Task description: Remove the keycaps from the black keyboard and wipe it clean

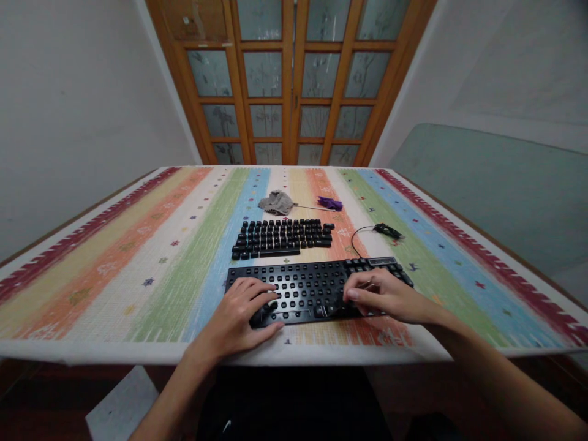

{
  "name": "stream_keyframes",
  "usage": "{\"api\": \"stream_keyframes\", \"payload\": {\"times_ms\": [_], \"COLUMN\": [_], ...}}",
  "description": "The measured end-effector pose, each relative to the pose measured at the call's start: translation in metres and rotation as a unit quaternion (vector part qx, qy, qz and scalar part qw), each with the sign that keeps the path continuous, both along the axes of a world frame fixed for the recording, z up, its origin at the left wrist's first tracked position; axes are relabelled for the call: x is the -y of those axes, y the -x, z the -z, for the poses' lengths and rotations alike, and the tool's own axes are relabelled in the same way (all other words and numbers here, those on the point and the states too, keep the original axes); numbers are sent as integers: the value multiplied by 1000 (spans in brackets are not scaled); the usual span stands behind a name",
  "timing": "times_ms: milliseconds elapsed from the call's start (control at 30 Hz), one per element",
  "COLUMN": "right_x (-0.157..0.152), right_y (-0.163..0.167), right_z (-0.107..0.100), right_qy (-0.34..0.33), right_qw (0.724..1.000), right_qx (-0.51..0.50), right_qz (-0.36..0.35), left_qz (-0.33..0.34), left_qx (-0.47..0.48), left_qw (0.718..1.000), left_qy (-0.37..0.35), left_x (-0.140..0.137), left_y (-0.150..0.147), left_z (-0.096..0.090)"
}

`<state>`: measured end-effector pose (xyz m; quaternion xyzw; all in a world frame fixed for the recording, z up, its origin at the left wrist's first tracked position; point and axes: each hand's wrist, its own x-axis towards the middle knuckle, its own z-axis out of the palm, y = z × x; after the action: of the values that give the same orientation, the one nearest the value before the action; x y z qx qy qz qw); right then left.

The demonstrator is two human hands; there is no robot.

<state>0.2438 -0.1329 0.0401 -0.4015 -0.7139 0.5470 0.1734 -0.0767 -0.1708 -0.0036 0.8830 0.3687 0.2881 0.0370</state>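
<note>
A black keyboard [294, 267] lies along the near side of the table, most of its main section bared to the key stems. Caps still sit on the number pad at its right end and on a few spots in the bottom row. My left hand [241, 309] rests over the keyboard's left end, fingers spread and thumb along the front edge. Over the right part, my right hand [383, 295] is closed in a pinch; a thin line shows by its fingers, but what it holds is unclear. Behind the keyboard, removed black keycaps [280, 239] stand in rows.
Beyond the keycaps lie a crumpled grey cloth [276, 203], a thin rod [315, 208] and a purple cloth [330, 203]. The keyboard's bundled cable [388, 231] is at the right. A striped tablecloth [184, 257] covers the table, whose near edge is close to my body.
</note>
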Motion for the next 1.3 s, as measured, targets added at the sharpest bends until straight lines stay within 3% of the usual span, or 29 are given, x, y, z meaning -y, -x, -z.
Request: {"api": "stream_keyframes", "payload": {"times_ms": [233,433,633,900,1033,1300], "right_x": [2,7,14,8,6,9], "right_y": [0,6,17,34,42,40], "right_z": [3,13,15,-1,-4,5], "right_qy": [-24,-2,-50,-255,-290,-298], "right_qw": [999,998,997,966,952,944], "right_qx": [-21,-55,-44,28,62,111], "right_qz": [-17,25,34,-45,-73,-89], "left_qz": [20,20,10,21,24,26], "left_qx": [25,12,68,117,127,137], "left_qw": [998,993,984,971,965,961], "left_qy": [56,114,162,208,227,241], "left_x": [-1,-5,-6,-5,-5,-5], "left_y": [-55,-81,-85,-82,-80,-78], "left_z": [3,9,14,15,15,15]}}
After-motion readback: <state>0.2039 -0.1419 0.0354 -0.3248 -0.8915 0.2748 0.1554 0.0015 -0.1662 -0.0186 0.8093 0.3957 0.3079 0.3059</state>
